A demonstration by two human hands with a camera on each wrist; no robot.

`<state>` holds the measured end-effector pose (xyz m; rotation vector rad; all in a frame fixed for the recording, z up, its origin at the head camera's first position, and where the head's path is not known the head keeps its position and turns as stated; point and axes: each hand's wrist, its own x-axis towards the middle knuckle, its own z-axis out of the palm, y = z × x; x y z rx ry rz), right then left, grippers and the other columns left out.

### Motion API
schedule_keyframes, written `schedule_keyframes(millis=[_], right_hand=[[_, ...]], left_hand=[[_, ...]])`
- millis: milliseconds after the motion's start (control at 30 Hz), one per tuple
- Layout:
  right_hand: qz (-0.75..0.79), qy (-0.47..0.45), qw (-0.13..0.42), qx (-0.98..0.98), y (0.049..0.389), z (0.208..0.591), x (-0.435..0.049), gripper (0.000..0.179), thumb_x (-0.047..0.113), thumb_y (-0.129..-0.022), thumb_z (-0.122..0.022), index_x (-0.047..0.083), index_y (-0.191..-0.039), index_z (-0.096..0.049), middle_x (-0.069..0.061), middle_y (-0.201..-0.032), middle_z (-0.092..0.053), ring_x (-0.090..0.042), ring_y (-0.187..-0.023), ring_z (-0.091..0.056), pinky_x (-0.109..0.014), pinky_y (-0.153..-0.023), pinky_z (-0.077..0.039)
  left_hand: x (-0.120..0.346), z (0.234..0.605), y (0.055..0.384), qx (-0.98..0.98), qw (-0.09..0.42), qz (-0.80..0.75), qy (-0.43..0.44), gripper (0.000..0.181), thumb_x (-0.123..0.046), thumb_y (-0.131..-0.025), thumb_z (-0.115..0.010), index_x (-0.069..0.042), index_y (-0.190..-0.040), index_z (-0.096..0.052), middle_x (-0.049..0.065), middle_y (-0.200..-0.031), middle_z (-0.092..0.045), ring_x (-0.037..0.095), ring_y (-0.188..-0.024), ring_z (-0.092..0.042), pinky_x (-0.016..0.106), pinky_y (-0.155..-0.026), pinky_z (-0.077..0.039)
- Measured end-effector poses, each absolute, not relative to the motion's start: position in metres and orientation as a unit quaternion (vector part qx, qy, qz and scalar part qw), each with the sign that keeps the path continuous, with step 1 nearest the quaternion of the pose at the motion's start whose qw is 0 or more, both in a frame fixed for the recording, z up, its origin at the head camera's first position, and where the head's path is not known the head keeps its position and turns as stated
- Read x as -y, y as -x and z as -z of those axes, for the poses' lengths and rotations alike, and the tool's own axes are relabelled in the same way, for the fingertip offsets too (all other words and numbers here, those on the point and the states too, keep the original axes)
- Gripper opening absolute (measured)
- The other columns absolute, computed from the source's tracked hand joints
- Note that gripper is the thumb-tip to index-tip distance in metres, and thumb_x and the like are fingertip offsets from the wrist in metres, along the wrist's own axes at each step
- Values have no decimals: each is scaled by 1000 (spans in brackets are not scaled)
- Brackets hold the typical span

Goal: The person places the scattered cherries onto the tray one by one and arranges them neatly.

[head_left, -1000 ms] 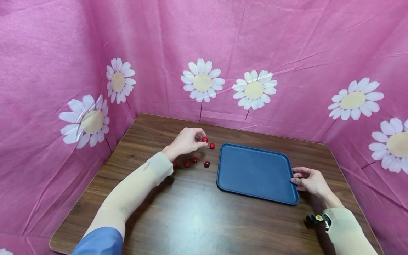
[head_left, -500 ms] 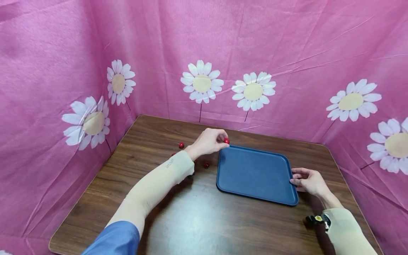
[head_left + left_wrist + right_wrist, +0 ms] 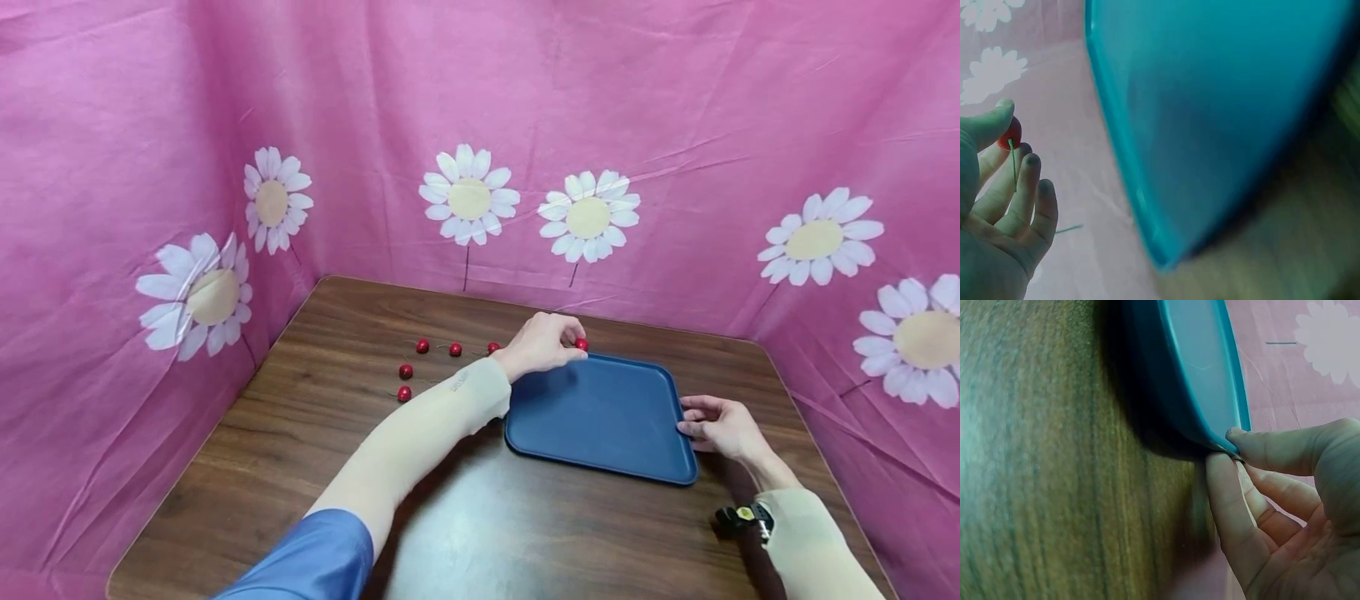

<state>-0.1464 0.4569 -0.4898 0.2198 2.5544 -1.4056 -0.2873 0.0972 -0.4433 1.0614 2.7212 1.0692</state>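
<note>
My left hand (image 3: 543, 343) is over the far left part of a blue tray (image 3: 600, 421), pinching a red cherry (image 3: 582, 344) between thumb and fingers. In the left wrist view the cherry (image 3: 1010, 133) shows a thin green stem hanging down. At the tray's right edge my right hand (image 3: 727, 429) grips the rim, thumb on top. The right wrist view has the thumb (image 3: 1272, 450) on the tray's rim (image 3: 1200, 422) with fingers below it. Several more cherries (image 3: 405, 372) lie on the table left of the tray; the left forearm may hide others.
A brown wood-grain table (image 3: 262, 483) bears everything. A pink cloth with daisies (image 3: 637, 100) hangs round its back and sides. The left forearm (image 3: 427, 425) reaches across the table's middle.
My left hand has moved right with the pinched cherry, from beside the loose cherries to over the tray. The right hand still grips the tray's edge, and the tray has stayed put.
</note>
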Motion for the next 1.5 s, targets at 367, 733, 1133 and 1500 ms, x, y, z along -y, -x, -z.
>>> schedule_keyframes(millis=[367,733,1133,1500], right_hand=[[479,-73,111,-868,147,487,-451,62,-4,-100,-76,-23,-152,-47,5,-97,-72,0,-82,-71,-33,-74,-69],[483,-87,106,-865,140,488,-456,62,-3,-101,-76,-23,-152,-48,3,-98,-72,-1,-82,-71,-33,-74,-69],[489,-84,101,-862,141,485,-452,61,-4,-101,-76,-22,-153,-48,2,-99,-73,0,-82,-72,-32,-72,-69],[482,-89,106,-865,144,491,-457,60,-5,-102,-73,-22,-154,-47,2,-103,-73,-1,-83,-72,-33,-73,-69]], left_hand=[[-160,459,287,-892,75,-334,-294,22,-36,-96,-91,-25,-111,-80,-11,-103,-79,5,-93,-69,28,-90,-57],[-212,464,273,-919,83,-245,-298,20,-46,-95,-90,-33,-108,-80,-17,-89,-70,4,-87,-62,22,-77,-48],[-233,479,268,-929,68,-176,-319,23,-52,-96,-88,-35,-109,-80,-17,-94,-74,4,-86,-64,23,-75,-52],[-235,490,268,-934,53,-173,-307,20,-51,-96,-88,-37,-109,-80,-18,-90,-71,3,-85,-61,22,-71,-48]])
